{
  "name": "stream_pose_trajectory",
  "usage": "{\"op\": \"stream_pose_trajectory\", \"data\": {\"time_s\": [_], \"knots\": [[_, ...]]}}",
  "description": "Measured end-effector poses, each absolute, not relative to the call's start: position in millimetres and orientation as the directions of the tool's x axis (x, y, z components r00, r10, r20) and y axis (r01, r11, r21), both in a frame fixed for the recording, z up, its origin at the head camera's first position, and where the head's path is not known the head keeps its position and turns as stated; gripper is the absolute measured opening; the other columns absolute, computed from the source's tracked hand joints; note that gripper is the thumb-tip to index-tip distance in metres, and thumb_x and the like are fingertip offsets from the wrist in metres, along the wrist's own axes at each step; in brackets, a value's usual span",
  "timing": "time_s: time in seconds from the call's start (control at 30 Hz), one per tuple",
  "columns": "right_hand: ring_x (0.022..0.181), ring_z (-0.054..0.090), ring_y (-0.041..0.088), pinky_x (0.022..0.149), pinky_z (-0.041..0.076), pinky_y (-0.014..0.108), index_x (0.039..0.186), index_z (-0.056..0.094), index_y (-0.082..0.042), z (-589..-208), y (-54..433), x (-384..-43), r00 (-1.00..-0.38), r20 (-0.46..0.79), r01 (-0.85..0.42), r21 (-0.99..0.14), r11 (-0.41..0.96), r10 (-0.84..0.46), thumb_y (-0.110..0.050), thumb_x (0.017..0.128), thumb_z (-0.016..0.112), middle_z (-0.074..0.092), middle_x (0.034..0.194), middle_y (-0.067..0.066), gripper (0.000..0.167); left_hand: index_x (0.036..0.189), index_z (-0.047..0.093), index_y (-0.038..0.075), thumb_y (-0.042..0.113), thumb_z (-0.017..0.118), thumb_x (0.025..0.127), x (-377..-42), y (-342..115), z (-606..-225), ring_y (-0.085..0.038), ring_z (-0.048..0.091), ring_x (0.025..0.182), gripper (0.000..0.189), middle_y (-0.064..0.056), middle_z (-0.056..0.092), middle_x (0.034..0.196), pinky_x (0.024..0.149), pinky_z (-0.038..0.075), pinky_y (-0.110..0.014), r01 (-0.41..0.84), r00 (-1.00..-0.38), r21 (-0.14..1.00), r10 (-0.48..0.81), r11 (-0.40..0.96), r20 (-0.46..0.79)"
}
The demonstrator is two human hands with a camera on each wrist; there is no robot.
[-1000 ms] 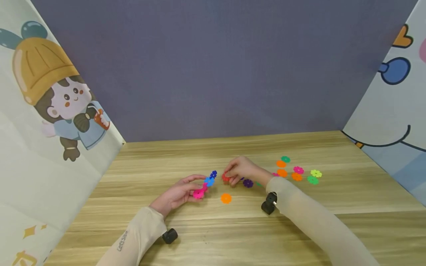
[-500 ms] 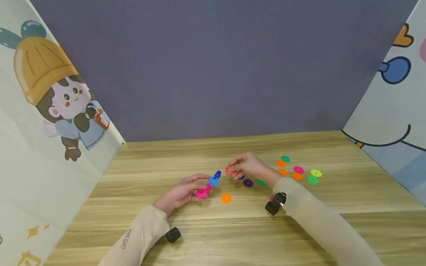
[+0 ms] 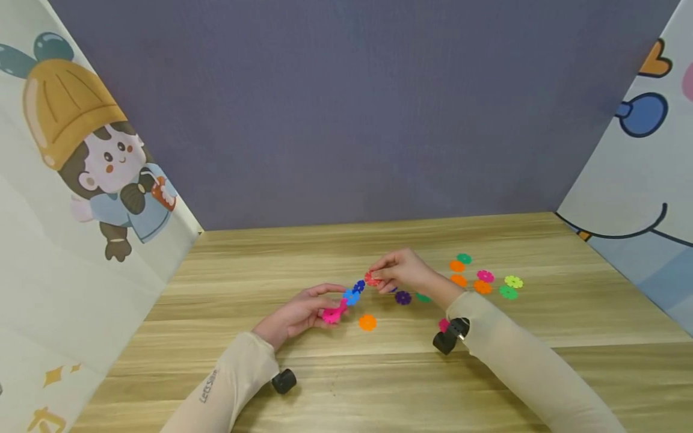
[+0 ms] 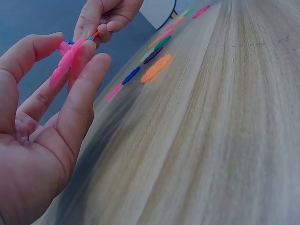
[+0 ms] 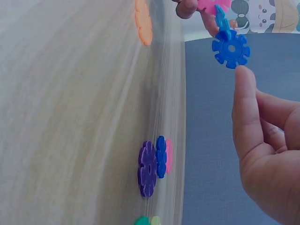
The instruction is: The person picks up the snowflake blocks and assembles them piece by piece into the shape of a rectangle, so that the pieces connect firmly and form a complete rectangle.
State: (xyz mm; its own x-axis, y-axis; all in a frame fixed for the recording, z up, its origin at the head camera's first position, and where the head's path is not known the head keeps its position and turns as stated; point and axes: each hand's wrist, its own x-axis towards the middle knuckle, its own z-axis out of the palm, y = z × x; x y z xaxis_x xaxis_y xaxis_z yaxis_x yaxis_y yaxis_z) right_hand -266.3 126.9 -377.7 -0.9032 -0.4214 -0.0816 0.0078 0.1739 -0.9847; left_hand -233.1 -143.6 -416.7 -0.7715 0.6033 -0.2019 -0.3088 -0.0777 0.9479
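My left hand point(image 3: 303, 310) holds a short chain of notched plastic snowflake discs between thumb and fingers. A pink disc point(image 3: 331, 315) sits at the hand, followed by a light blue disc point(image 3: 351, 297) and a dark blue disc point(image 5: 231, 48) at the far end. Thumb and fingers of my right hand point(image 3: 403, 270) pinch a red snowflake disc point(image 3: 371, 278), its edge right at the dark blue one. The right wrist view hides the red disc behind the fingers. Both hands are raised over the wooden table.
An orange disc point(image 3: 367, 322) lies in front of the hands. A purple disc point(image 3: 403, 297) and a green disc point(image 3: 423, 297) lie by the right hand. Several more discs, including a yellow one point(image 3: 514, 281), spread to the right. A grey-blue panel point(image 3: 346, 120) stands behind the table.
My left hand has moved right with the chain. The right hand has lifted the red disc slightly up and right. The gap between the red and dark blue discs has closed.
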Motion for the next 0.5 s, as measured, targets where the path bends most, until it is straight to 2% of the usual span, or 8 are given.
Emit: {"op": "stream_pose_trajectory", "data": {"time_s": [0.23,0.4,0.5], "knots": [[0.062,0.068,0.017,0.064,0.062,0.035,0.114,0.062,0.019,-375.8,123.8,-262.6,-0.894,-0.109,0.040,-0.985,0.166,-0.434,0.007,0.094,0.061,0.071,0.085,0.011,0.023,0.135,0.056,0.004,0.002,0.059,0.094,-232.3,-141.6,-417.2,-0.015,0.071,0.074,0.041,-0.016,0.073,0.104,0.071,0.062,-0.032,-0.318,-0.768,0.945,0.605,-0.079,-0.209],[0.062,0.068,0.017,0.063,0.062,0.034,0.113,0.062,0.018,-376.4,122.6,-261.2,-0.896,-0.106,0.040,-0.986,0.161,-0.432,0.008,0.094,0.061,0.071,0.083,0.012,0.022,0.134,0.058,0.001,0.000,0.059,0.094,-233.8,-141.2,-418.9,-0.017,0.071,0.077,0.040,-0.020,0.072,0.105,0.070,0.062,-0.032,-0.299,-0.781,0.950,0.595,-0.090,-0.189],[0.061,0.067,0.017,0.064,0.063,0.037,0.111,0.063,0.018,-377.1,120.5,-259.7,-0.896,-0.096,0.027,-0.987,0.161,-0.434,0.008,0.093,0.062,0.071,0.082,0.012,0.020,0.133,0.060,-0.001,-0.001,0.059,0.094,-234.5,-141.6,-419.0,-0.016,0.071,0.078,0.039,-0.017,0.073,0.103,0.069,0.062,-0.030,-0.282,-0.790,0.954,0.588,-0.099,-0.172]]}}
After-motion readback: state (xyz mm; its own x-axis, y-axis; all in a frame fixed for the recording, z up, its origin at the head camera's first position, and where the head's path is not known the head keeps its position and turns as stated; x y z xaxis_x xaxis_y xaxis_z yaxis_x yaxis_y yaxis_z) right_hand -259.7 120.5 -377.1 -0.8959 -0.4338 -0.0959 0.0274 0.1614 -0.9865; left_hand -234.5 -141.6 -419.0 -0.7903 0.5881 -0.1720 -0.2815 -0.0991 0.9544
